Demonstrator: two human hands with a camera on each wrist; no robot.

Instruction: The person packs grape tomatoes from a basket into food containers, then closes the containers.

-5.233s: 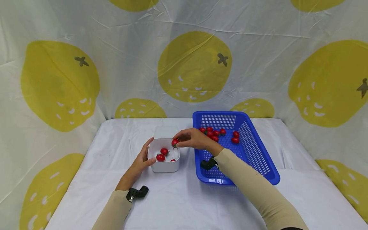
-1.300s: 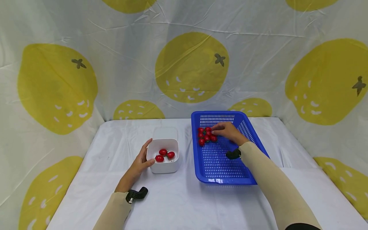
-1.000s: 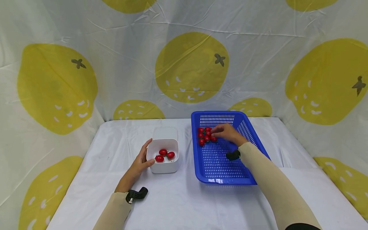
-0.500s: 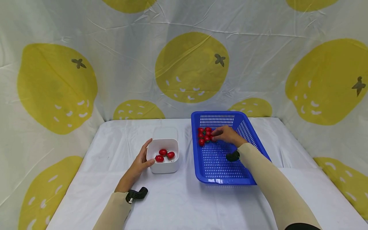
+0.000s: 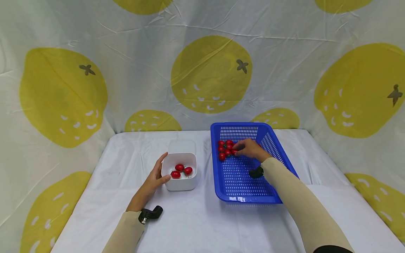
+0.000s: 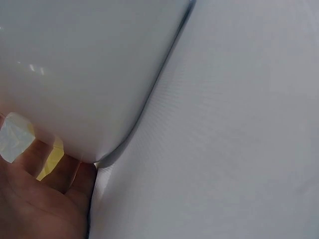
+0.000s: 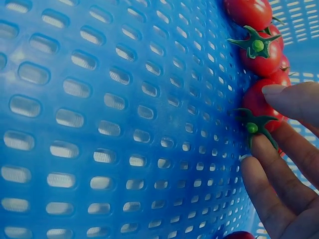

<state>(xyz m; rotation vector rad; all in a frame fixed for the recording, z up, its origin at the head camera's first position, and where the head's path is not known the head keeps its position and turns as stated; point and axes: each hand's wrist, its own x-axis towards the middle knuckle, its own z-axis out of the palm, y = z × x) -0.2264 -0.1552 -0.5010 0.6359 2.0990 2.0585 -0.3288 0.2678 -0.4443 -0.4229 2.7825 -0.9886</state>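
My left hand (image 5: 155, 177) holds the white square container (image 5: 180, 184) at its left side, thumb at the near rim and fingers along the wall. In the left wrist view, several fingers (image 6: 65, 174) lie against its smooth side. Three red cherry tomatoes (image 5: 179, 167) lie inside it. Over in the blue basket (image 5: 245, 198), my right hand (image 5: 250, 147) pinches a cherry tomato (image 7: 254, 102) between thumb and fingers; its green stem end shows in the right wrist view. More cherry tomatoes (image 5: 222, 156) cluster just left of that hand, by the basket's left wall.
Behind the white container lies a flat translucent lid (image 5: 181, 145). One more tomato (image 7: 240, 235) shows at the lower edge of the right wrist view. White cloth (image 5: 196, 228) covers the table, with a lemon-print curtain (image 5: 142, 63) around it.
Since the oldest frame, my right hand has gone from above the container, where it held a tomato, to the basket. Lately it has shifted slightly nearer onto a tomato. My left hand stays put.
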